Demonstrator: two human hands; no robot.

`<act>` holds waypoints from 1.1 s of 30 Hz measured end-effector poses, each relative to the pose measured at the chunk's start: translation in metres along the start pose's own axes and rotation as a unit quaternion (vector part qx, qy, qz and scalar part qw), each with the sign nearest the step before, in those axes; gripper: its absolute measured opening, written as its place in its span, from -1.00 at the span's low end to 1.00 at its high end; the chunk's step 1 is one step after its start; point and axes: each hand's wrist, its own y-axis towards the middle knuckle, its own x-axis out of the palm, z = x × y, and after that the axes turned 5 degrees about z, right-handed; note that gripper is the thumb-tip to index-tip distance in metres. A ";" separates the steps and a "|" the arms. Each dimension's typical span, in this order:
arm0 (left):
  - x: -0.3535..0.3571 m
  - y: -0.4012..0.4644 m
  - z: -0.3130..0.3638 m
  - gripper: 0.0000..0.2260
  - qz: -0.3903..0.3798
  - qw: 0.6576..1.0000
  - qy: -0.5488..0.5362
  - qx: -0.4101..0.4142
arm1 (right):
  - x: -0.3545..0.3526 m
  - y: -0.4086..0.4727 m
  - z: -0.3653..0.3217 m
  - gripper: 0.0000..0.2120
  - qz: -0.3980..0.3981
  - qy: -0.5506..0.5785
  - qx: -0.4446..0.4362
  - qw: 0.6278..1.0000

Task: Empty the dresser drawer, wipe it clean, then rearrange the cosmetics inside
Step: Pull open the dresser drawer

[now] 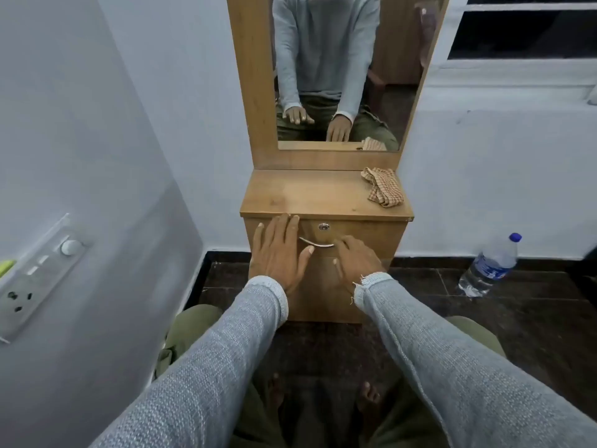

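A small wooden dresser [326, 195] with a tall mirror stands against the white wall. Its drawer [365, 232] is closed, with a round lock [323, 226] above a curved metal handle [315, 243]. My left hand [279, 253] is held flat with straight fingers in front of the drawer's left side. My right hand [357, 261] reaches to the right end of the handle, its fingertips touching it. A checked orange cloth [382, 186] lies crumpled on the dresser top at the right. No cosmetics are in sight.
A clear plastic water bottle [489, 266] with a blue cap leans on the dark floor to the right. A switch and socket panel [38, 273] is on the left wall. My knees and bare feet are below the dresser.
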 end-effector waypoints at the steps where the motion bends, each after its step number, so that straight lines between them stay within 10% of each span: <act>1: 0.003 0.000 -0.001 -0.44 -0.013 1.000 0.002 -0.003 | 0.005 0.004 -0.001 -0.61 -0.012 -0.004 -0.002 1.000; 20: 0.046 -0.001 -0.008 -0.50 -0.031 0.999 -0.038 -0.001 | 0.033 0.024 -0.009 -0.57 -0.095 0.012 0.014 0.995; 27: 0.039 0.002 -0.004 -0.48 -0.033 0.999 -0.028 0.014 | 0.010 0.011 0.002 -0.72 0.180 0.032 -0.024 0.983; 33: 0.035 0.005 -0.005 -0.49 -0.067 0.998 -0.014 0.017 | -0.002 0.021 0.003 -0.72 0.122 0.016 -0.023 0.992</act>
